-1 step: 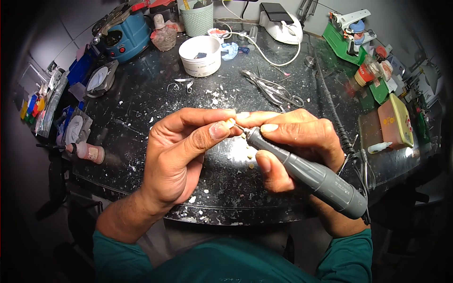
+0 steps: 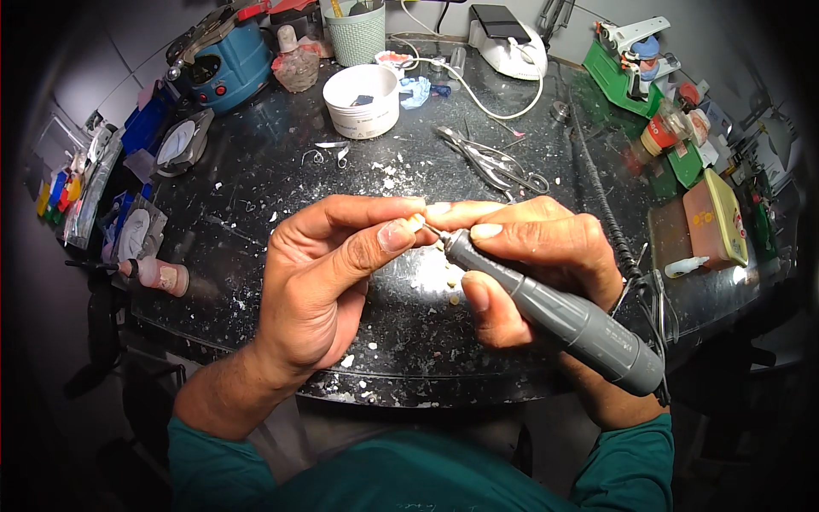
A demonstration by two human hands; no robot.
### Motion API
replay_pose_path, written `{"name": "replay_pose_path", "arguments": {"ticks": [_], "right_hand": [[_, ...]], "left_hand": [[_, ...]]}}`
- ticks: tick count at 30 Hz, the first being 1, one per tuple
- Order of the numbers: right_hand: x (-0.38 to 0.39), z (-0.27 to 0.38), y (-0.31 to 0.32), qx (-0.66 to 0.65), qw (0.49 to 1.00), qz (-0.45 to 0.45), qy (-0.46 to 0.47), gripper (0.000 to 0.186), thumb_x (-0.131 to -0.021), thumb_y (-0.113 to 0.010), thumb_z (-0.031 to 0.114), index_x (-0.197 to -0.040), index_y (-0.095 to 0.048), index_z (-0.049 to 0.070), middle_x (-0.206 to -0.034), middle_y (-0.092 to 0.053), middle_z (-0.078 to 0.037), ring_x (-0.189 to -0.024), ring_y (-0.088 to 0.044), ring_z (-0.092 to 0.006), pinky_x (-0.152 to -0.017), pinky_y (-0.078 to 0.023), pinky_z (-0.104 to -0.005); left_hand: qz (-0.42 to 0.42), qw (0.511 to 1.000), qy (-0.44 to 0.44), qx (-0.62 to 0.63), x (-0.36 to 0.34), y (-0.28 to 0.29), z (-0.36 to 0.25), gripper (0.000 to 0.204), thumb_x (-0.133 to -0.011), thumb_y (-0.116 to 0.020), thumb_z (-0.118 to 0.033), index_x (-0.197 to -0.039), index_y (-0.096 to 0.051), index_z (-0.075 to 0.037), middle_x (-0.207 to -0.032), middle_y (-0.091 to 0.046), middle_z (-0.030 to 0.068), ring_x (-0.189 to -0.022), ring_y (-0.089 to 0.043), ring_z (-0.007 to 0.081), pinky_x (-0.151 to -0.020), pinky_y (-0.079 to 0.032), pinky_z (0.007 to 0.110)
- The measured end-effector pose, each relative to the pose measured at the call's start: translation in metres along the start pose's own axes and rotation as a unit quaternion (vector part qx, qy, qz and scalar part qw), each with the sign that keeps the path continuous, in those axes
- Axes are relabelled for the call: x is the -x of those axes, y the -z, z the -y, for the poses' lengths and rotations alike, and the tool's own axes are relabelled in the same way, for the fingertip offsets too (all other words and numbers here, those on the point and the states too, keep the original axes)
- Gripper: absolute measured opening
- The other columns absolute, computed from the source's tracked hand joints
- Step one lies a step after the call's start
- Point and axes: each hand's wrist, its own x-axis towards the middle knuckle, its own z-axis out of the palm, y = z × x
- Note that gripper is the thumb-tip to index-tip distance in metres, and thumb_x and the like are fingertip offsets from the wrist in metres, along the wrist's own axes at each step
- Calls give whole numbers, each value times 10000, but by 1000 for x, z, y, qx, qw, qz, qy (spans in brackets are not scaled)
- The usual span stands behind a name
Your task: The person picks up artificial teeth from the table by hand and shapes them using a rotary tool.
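Thumb and forefinger of my left hand pinch a small ivory artificial tooth above the middle of the bench; most of it is hidden by the fingertips. My right hand is wrapped around a dark grey rotary handpiece, which slants up to the left. Its thin metal bur reaches to the tooth and appears to touch it. The two hands meet at the fingertips. Below them, several small yellowish pieces lie on the black bench, among white crumbs.
Beyond the hands lie metal pliers and a white tub. A coiled cord runs down the right side. A blue machine stands far left, a pink bottle left, a green bin far right, and a lidded box right.
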Motion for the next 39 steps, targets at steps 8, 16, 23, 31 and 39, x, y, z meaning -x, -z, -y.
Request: {"name": "replay_pose_path", "arguments": {"ticks": [8, 16, 23, 31, 39], "right_hand": [[-1, -4, 0, 7, 1000, 7, 24, 343, -714, -832, -50, -1018, -673, -36, -899, -729, -162, -918, -757, -307, -788, -624, -370], [-1, -6, 0, 1, 999, 8, 33, 342, -722, -826, -46, -1027, -673, -41, -902, -726, -164, -914, -756, -306, -794, -624, -375], [-1, -5, 0, -21, 1000, 4, 18, 335, -725, -820, -47, -1024, -668, -35, -913, -729, -168, -939, -753, -306, -817, -618, -376], [0, -10, -3, 10, 999, 2, 43, 345, -711, -813, -57, -1019, -661, -28, -920, -730, -162, -942, -752, -299, -820, -613, -373], [2, -11, -1, -28, 999, -1, 25, 348, -717, -792, -65, -1033, -648, -46, -939, -715, -162, -952, -748, -299, -819, -610, -365]], "left_hand": [[4, 999, -19, -26, -1, 1, -1, 199, -942, -650, 33, -1135, -691, 57, -1077, -733, 192, -1020, -713, 218, -966, -552, 329], [6, 1000, -19, -23, 0, -2, -1, 187, -944, -652, 25, -1124, -692, 55, -1061, -736, 190, -1016, -714, 219, -964, -552, 334], [-8, 1000, 20, 16, 0, -1, -2, 189, -961, -642, -10, -1137, -689, 42, -1071, -732, 185, -1015, -709, 220, -971, -550, 345], [-5, 998, 35, 46, -2, 2, 2, 182, -975, -631, -24, -1137, -691, 33, -1065, -730, 170, -1008, -710, 218, -967, -556, 345], [-15, 995, 62, 77, -2, 2, 1, 171, -987, -620, -33, -1134, -689, 20, -1045, -732, 156, -1005, -709, 210, -984, -553, 353]]}}
